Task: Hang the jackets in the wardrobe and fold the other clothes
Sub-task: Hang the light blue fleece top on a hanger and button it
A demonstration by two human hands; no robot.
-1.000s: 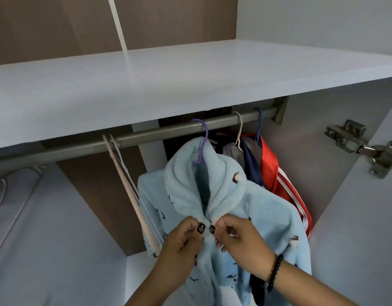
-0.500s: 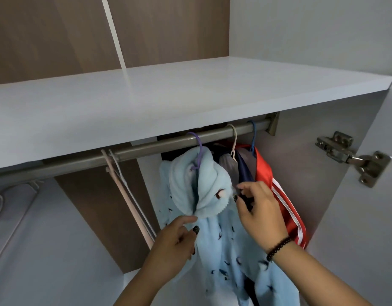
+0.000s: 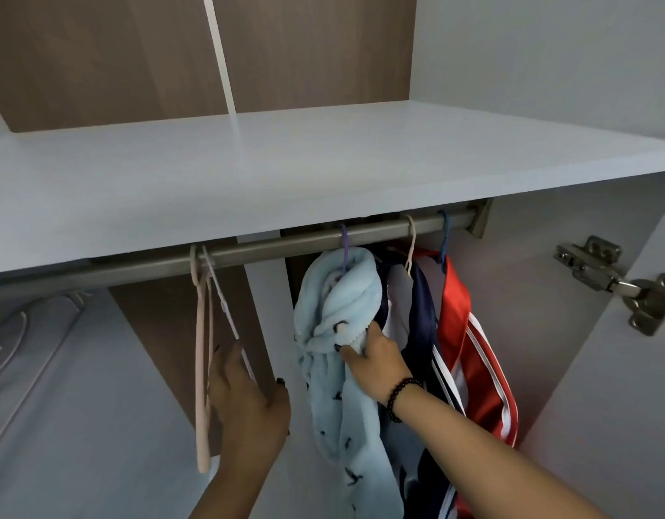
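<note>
Under the shelf, the blue jacket is gripped by the right hand; empty hangers are touched by the open-fingered left hand.

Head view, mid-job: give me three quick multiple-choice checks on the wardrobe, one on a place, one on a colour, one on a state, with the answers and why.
1. Where does the light blue jacket hang?
A. on the rail, left of the red jacket
B. on the shelf
C. on the door hinge

2. What colour is the hook of the hanger that carries it?
A. green
B. purple
C. black

3. What is the right hand doing?
A. hanging idle
B. resting flat on the shelf
C. pinching the light blue jacket at the collar

Answers:
1 A: its hook is over the rail, with the red jacket further right.
2 B: the purple hook rises out of the collar.
3 C: the right hand has its grip closed on the fleece, while the left hand reaches, fingers straight, at the empty pink hanger.
</note>
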